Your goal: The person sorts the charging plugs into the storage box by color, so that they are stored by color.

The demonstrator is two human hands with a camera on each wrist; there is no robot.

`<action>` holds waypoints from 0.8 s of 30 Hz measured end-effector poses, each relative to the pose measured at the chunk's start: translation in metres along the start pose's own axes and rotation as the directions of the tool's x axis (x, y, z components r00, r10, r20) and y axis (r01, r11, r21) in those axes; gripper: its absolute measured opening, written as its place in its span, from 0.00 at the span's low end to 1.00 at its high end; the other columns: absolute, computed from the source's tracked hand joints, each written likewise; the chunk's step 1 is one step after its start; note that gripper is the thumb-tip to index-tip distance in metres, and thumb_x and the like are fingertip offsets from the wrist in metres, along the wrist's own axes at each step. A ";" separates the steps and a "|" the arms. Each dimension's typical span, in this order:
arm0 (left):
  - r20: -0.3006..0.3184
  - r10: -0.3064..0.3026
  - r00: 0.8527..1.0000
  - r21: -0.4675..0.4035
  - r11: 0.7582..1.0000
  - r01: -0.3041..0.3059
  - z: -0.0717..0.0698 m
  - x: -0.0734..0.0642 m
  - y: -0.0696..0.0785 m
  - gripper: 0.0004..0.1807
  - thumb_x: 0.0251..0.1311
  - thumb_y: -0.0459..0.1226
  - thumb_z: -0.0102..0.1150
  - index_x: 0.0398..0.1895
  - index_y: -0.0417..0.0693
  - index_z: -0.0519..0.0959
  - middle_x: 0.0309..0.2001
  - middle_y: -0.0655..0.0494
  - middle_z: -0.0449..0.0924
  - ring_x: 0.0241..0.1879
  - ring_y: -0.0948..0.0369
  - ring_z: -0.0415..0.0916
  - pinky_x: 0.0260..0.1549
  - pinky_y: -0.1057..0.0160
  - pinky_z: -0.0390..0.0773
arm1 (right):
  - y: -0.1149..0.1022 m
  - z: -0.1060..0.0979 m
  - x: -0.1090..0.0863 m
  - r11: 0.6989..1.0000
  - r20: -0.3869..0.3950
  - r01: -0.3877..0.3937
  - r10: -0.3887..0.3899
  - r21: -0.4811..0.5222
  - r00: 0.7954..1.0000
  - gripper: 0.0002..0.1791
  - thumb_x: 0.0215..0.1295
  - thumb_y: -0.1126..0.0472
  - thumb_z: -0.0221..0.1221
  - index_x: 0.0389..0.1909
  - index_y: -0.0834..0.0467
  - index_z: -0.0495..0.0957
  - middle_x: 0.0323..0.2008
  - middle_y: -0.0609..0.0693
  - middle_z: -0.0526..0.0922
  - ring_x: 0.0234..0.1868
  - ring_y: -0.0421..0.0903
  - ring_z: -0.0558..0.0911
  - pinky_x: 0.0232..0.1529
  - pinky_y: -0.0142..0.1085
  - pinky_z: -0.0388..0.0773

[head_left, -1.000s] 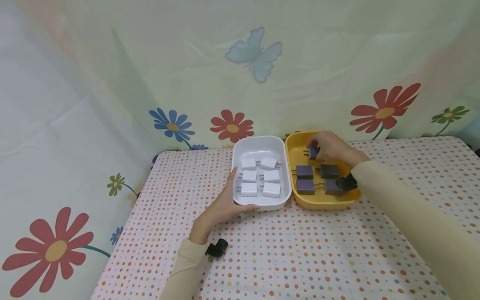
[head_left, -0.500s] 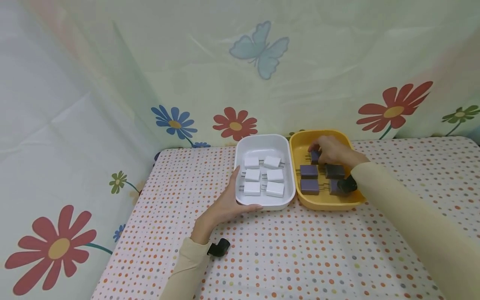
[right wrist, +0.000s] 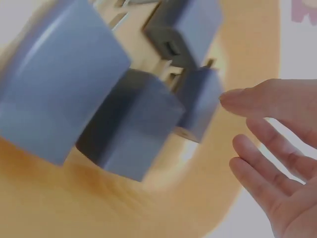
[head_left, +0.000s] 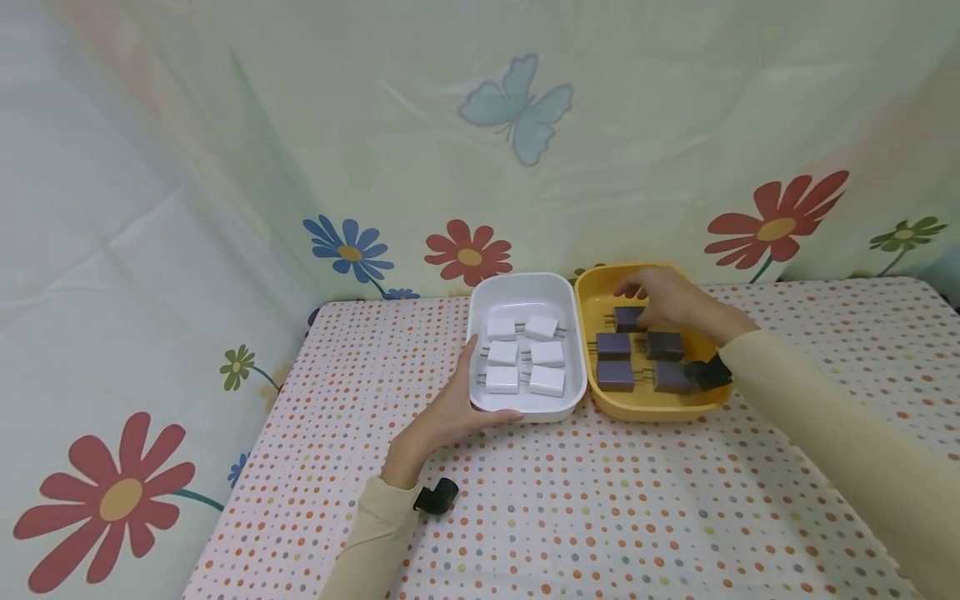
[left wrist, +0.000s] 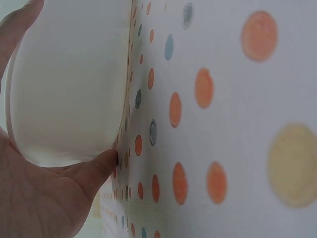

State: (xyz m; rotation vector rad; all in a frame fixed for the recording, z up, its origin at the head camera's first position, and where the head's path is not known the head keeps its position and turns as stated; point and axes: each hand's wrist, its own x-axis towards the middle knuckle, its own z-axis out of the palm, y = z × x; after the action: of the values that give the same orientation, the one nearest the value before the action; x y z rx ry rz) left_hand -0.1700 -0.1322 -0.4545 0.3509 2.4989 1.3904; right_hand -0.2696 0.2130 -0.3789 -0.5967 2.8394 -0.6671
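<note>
My left hand (head_left: 442, 408) rests at the near left corner of a white tray (head_left: 525, 287), fingers along its side and thumb along its front. In the left wrist view the hand touches the tray's outer wall (left wrist: 74, 89). Several white plug-in chargers (head_left: 547, 353) lie in that tray in two columns. My right hand (head_left: 667, 300) is over the far part of a yellow tray (head_left: 652, 412), fingers spread and apart from the purple charger (head_left: 628, 319) below. In the right wrist view the thumb tip is at or very near that charger (right wrist: 200, 104); I cannot tell whether they touch.
Several other dark purple chargers (head_left: 615, 375) lie in the yellow tray, prongs mostly pointing left. Both trays stand side by side on a dotted tablecloth (head_left: 570, 517). A flowered curtain (head_left: 375, 125) hangs right behind them and along the left.
My right hand has let go of the purple charger, which now lies flat in the far part of the yellow tray; the fingers have lifted and spread. The left hand has stayed at the white tray.
</note>
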 end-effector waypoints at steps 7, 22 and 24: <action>-0.005 -0.011 1.000 0.039 0.999 0.011 -0.007 0.005 -0.003 0.74 0.52 0.53 0.81 0.86 0.61 0.30 0.83 0.49 0.50 0.79 0.51 0.54 0.74 0.41 0.59 | -0.037 -0.001 -0.037 0.985 -0.099 0.170 -0.166 0.030 0.981 0.24 0.56 0.77 0.71 0.55 0.70 0.81 0.50 0.64 0.83 0.53 0.62 0.81 0.56 0.58 0.79; 0.023 0.067 0.997 0.061 0.996 -0.068 -0.026 0.003 -0.008 0.73 0.56 0.50 0.80 0.85 0.54 0.27 0.84 0.48 0.45 0.80 0.49 0.52 0.73 0.41 0.59 | -0.047 0.013 -0.129 0.958 -0.427 0.281 -0.280 -0.063 0.860 0.24 0.53 0.74 0.75 0.51 0.55 0.83 0.51 0.51 0.83 0.52 0.56 0.83 0.47 0.55 0.83; 0.024 0.078 0.997 0.071 0.994 -0.080 -0.032 0.000 -0.006 0.74 0.56 0.49 0.80 0.85 0.55 0.25 0.85 0.49 0.42 0.81 0.50 0.49 0.74 0.42 0.57 | -0.035 0.013 -0.135 0.961 -0.461 0.262 -0.274 -0.092 0.844 0.27 0.51 0.75 0.77 0.52 0.56 0.83 0.52 0.52 0.82 0.52 0.56 0.82 0.50 0.40 0.84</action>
State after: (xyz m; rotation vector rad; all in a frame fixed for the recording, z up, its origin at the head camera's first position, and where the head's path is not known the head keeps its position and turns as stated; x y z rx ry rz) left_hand -0.1816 -0.1606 -0.4436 0.4813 2.5488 1.3202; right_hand -0.1319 0.2353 -0.3649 -0.9700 3.2441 -0.9368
